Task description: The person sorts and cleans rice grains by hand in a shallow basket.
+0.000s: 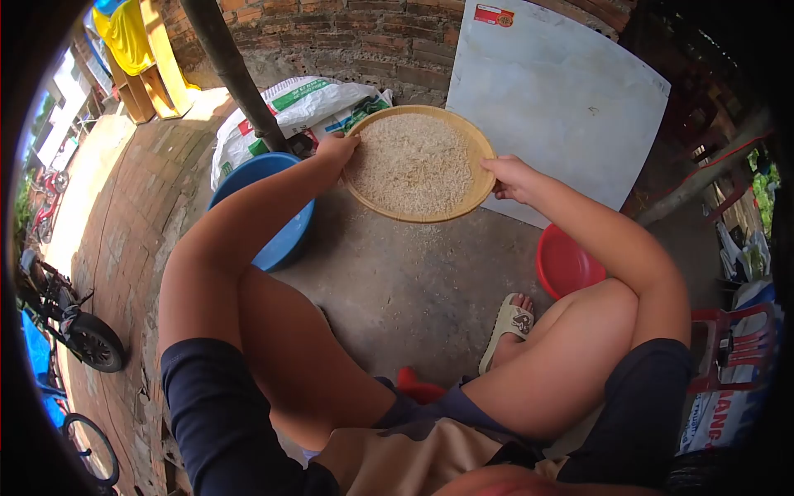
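Held out in front of me is a round, shallow woven winnowing basket (398, 216), spread with pale grain that looks like rice (418, 161). My left hand (337, 149) grips its left rim, fingers closed with some of them hidden beneath. On the opposite rim, my right hand (511, 178) is closed too, thumb on top. The basket is raised above the concrete floor, where a few scattered grains lie below its near edge. A blue basin (285, 240) stands under my left forearm, partly covered by it. Beyond the basket sits a white printed sack (306, 97).
A red basin (569, 263) is beside my right knee. Behind it a large white board (562, 99) leans by the brick wall (331, 37). A wooden pole (236, 70) rises at the left. Further left is a motorbike (70, 318); a red plastic chair (736, 347) stands at right.
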Available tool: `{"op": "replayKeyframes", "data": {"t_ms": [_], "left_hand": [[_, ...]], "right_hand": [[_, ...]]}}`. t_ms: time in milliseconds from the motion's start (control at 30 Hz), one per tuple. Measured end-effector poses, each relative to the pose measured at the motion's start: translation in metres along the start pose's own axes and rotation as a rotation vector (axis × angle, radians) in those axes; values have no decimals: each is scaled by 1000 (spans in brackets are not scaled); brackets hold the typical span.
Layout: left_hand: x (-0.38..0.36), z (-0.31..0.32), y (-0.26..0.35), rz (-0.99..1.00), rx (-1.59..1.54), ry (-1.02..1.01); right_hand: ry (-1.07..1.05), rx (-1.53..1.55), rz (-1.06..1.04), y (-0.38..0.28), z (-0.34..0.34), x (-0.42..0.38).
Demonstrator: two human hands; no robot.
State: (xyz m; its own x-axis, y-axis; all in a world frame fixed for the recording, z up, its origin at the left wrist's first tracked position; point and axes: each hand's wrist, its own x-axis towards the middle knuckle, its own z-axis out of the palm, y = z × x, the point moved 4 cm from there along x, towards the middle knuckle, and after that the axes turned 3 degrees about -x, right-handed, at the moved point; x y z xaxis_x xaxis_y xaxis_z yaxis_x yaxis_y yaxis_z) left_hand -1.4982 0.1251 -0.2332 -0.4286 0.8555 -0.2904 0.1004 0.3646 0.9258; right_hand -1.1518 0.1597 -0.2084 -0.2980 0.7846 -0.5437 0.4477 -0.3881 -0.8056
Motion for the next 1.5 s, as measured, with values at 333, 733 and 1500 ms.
{"op": "replayKeyframes", "data": {"t_ms": [333,733,1500], "left_hand": [[-8,2,4,-18,87,-131],[-68,50,22,-71,68,-266],[18,-4,-7,-12,76,-62]], "right_hand": [[134,78,-44,-5,-9,6],[244,285,-53,12,-60,34],[63,-65,-64,-8,1,-24]]}}
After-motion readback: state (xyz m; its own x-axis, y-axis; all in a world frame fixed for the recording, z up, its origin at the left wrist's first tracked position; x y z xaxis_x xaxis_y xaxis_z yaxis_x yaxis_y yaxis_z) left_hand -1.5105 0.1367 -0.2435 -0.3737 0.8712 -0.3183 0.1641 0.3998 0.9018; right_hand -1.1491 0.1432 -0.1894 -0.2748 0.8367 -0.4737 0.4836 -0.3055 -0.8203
